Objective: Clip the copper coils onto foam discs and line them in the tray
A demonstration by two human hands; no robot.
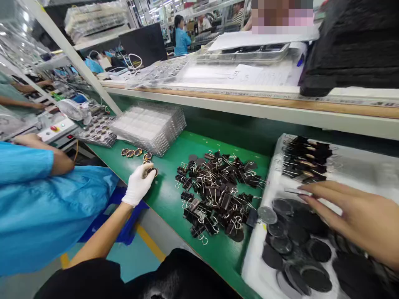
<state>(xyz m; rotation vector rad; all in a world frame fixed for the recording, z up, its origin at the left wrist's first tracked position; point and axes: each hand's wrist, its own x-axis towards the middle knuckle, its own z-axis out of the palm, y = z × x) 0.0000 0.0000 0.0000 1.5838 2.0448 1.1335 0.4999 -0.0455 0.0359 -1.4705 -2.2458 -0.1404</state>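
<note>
My left hand (137,185), in a white glove, pinches a small round gold-rimmed piece (151,171) with a dark middle, just above the green bench. Several similar gold-rimmed rings (131,153) lie in a line beyond it. My right hand (346,211) is bare and slightly blurred. Its thumb and fingertips close on a thin flat piece with a silvery edge (294,191), above a white foam tray (254,261). Under that hand lie dark round discs (314,276), and black binder clips (307,160) are lined up at the tray's back.
A heap of black binder clips (215,191) covers the middle of the green bench (168,199). Stacked clear plastic trays (149,124) stand behind the rings. A shelf edge (237,101) runs above. At left sits a person in blue (62,207), close to my left arm.
</note>
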